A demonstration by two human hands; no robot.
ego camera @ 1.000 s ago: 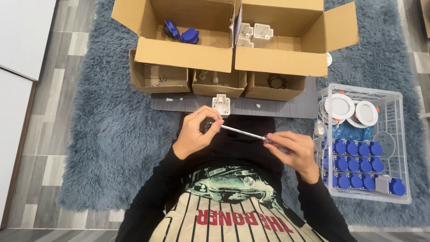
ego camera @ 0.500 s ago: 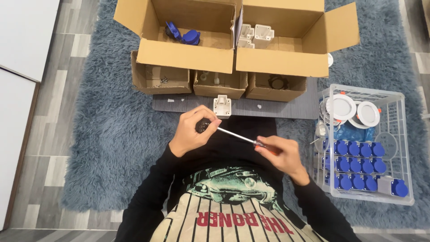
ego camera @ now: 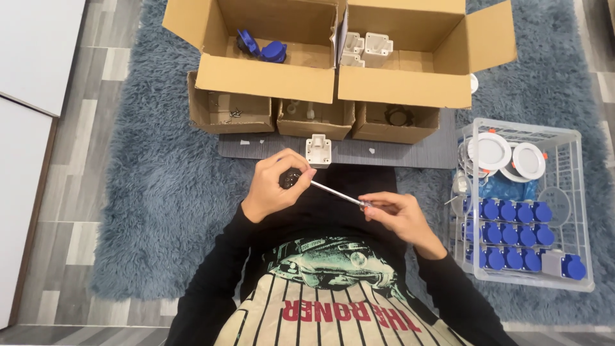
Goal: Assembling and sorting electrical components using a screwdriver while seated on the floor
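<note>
A person seated on a shaggy blue-grey rug [ego camera: 160, 211] works a screwdriver [ego camera: 336, 193] into a small dark part [ego camera: 291, 179] held above the lap. The left hand [ego camera: 275, 186] curls around the part, thumb and fingertips pinching it so that only a sliver of black, with a glint of metal, shows between them; its full shape cannot be made out. The screwdriver's thin silvery shaft runs at a slant from that pinch down and across to the right hand [ego camera: 394, 214], whose fingers are bunched together around the handle, hiding nearly all of it. The shaft's tip meets the part right at the left thumb. Just beyond the left fingertips, a small white square housing [ego camera: 318, 149] stands on a grey board [ego camera: 397, 152], close to the knuckles but not touching them. Farther past the fingers sit three small open cardboard boxes [ego camera: 314, 118] in a row, and behind them two larger cartons, one holding blue socket covers [ego camera: 262, 48], the other white housings [ego camera: 366, 46]. Out beyond the right wrist, well apart from the fingers, a clear plastic crate [ego camera: 573, 211] holds rows of blue caps [ego camera: 509, 211] and two round white light fittings [ego camera: 509, 156].
</note>
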